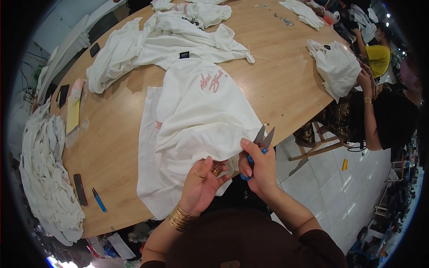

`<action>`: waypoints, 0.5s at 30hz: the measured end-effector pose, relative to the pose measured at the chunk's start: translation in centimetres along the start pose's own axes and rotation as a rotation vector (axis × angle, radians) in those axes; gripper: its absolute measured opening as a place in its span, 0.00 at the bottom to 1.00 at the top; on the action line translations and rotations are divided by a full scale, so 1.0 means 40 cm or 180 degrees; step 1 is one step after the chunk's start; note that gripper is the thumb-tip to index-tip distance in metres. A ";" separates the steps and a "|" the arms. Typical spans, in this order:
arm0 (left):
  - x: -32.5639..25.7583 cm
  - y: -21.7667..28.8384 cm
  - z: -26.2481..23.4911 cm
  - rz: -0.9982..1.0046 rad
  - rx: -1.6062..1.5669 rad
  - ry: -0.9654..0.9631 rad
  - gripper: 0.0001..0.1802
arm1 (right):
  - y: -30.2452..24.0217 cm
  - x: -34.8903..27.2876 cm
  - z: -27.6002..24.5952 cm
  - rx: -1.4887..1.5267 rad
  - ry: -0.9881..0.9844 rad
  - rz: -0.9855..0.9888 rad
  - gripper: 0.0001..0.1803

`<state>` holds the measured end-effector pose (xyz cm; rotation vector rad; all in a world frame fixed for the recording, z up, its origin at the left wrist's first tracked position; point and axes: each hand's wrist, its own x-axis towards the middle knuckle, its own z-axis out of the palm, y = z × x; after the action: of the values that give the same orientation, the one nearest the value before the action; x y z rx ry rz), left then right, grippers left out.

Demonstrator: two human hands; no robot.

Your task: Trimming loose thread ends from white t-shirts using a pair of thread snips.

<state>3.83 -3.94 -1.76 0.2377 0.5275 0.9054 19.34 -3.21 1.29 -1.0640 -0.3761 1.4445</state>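
Note:
A white shirt (196, 105) with pink lettering on its chest lies spread on the table, its collar pointing away from me. My left hand (196, 183), with rings and gold bangles at the wrist, pinches the near hem between thumb and fingers. In my right hand (263, 172) is a pair of scissors (261, 138) with blue handles. The blades point away from me and stand slightly apart, clear of the cloth. My right thumb touches the edge of the shirt beside the scissors. Part of the hem is hidden behind my fingers.
More white garments (178, 38) lie beyond the shirt on the wooden table (116, 134). A long pile of white cloth (42, 174) lines the left edge. Near it are a dark phone (80, 190) and blue tweezers (99, 200). At right, another person handles a white garment (335, 69).

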 end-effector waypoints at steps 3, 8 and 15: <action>0.011 -0.009 0.023 0.0590 0.0824 0.0809 0.16 | -0.003 -0.007 0.002 -0.0079 0.0122 -0.0060 0.10; 0.005 0.006 0.053 0.0810 0.0918 0.0696 0.14 | 0.005 -0.006 -0.019 -0.0323 0.0308 -0.0188 0.11; -0.006 0.025 0.033 0.0884 0.1329 0.0785 0.14 | -0.035 -0.012 -0.037 -0.3828 -0.0289 -0.1346 0.13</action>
<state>3.70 -3.50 -0.15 0.5935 0.9297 1.0956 21.26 -3.90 1.76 -1.6933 -1.5526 0.8042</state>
